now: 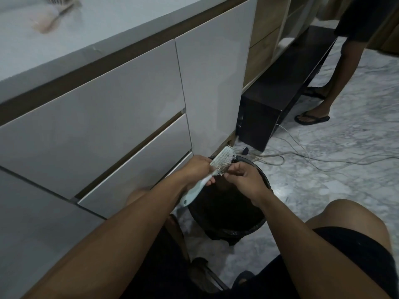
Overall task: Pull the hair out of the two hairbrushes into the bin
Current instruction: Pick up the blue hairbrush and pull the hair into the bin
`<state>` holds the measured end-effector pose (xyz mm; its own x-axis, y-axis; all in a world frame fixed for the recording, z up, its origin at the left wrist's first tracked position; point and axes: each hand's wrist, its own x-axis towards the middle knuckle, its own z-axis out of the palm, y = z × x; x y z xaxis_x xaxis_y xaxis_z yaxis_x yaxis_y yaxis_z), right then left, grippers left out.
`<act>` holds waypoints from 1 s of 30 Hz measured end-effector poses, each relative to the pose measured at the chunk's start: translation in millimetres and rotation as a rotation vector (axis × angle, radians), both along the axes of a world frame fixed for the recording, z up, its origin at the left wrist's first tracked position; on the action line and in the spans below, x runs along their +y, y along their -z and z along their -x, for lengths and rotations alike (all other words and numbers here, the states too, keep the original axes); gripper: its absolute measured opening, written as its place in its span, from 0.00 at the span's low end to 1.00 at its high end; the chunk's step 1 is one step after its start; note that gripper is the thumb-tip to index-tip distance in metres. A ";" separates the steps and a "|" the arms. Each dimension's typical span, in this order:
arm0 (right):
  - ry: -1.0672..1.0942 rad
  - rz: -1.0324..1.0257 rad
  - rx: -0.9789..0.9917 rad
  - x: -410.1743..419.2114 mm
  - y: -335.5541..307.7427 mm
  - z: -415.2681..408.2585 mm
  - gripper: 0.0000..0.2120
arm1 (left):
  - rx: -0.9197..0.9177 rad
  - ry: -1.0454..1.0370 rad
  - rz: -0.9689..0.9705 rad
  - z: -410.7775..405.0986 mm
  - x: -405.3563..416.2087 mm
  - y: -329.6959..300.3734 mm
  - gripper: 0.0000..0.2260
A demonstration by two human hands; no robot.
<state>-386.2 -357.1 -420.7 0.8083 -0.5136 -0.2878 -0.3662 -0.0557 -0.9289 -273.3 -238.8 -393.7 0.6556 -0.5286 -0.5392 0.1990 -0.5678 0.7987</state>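
A pale blue-white hairbrush (223, 159) with metal bristles is held over a black bin (262, 223) on the floor. My left hand (197, 168) grips the brush at the neck, its handle pointing down toward me. My right hand (241, 176) pinches at the lower bristles with fingertips together; any hair between them is too fine to see. A blurred second brush (62, 9) lies on the white countertop at the far upper left.
White drawers and cabinet doors (121, 117) stand close on the left. A dark low bench (280, 89) runs along the back. White cables (302, 156) trail over the marble floor. Another person's legs in flip-flops (312, 119) stand at the upper right.
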 end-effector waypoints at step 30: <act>-0.140 0.112 0.054 -4.0 3.8 -1.3 0.05 | -0.364 0.151 -0.027 9.9 0.2 9.0 0.14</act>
